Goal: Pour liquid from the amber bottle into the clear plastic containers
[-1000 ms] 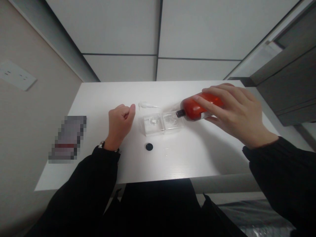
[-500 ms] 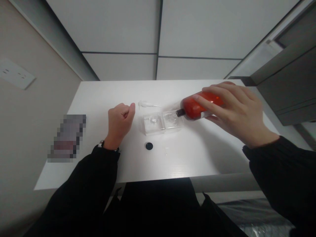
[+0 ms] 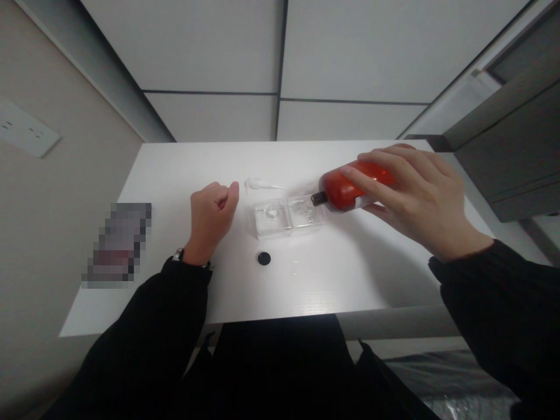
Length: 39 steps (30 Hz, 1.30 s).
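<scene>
My right hand (image 3: 420,198) is wrapped round a red bottle (image 3: 341,189), which is tipped with its dark threaded neck pointing left. The uncapped mouth hangs over the right compartment of a clear two-part container (image 3: 273,224). Liquid seems to lie in that compartment, though any stream from the bottle is too faint to make out. In the left compartment a small round clear shape shows. My left hand (image 3: 213,213) is closed in a fist left of the container, touching neither it nor the bottle; whether something is inside the fist is hidden. A black round cap (image 3: 264,258) lies in front of the container.
Behind the container lies a thin clear plastic piece (image 3: 265,185). Small clear droplets or bits (image 3: 295,273) show near the cap. A blurred-out flat object (image 3: 120,242) lies at the left of the white table (image 3: 245,297). Cabinet panels (image 3: 219,116) stand behind the table.
Hardly anything differs. The bottle stays tilted over the right compartment, and both hands hold the same pose; the view has shifted very slightly.
</scene>
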### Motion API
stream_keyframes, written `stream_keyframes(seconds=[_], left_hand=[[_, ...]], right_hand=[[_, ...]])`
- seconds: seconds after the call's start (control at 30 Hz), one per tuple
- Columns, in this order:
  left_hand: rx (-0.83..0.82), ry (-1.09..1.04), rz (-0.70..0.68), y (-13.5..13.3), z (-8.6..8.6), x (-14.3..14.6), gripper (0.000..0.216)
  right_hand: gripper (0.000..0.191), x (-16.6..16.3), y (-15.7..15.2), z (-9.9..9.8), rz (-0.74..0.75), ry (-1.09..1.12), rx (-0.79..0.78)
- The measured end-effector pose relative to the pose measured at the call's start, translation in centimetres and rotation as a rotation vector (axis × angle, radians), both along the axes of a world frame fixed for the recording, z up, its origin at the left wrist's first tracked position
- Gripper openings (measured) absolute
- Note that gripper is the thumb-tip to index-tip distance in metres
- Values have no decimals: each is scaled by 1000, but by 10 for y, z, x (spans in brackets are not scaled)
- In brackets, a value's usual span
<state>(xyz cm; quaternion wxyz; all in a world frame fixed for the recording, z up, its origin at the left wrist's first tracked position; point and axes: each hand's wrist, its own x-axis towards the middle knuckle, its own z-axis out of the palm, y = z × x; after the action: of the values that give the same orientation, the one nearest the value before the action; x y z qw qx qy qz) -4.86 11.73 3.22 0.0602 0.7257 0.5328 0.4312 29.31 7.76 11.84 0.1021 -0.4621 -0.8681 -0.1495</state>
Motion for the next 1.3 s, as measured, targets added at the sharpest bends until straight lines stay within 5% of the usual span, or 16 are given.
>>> stream_keyframes(seconds=[0.27,0.67,0.83,0.97,1.3], left_hand=[[4,21,-4,1,-1,-2,55],[-51,-46,-38,5,-6,-3,55],[-237,-150,-416,-1,-6,-5,50],[-370,-78,-635,-14,-9,0,99],[-322,96,-525,-22,-15,11,81]], right_hand=[[65,11,7,-17,136,-22,160],[71,15,-9,-24,-28,180,157],[74,11,-23,-20,-45,247,140],[74,5,-33,-14,-58,263,109],[77,-9,-45,-2,-96,196,8]])
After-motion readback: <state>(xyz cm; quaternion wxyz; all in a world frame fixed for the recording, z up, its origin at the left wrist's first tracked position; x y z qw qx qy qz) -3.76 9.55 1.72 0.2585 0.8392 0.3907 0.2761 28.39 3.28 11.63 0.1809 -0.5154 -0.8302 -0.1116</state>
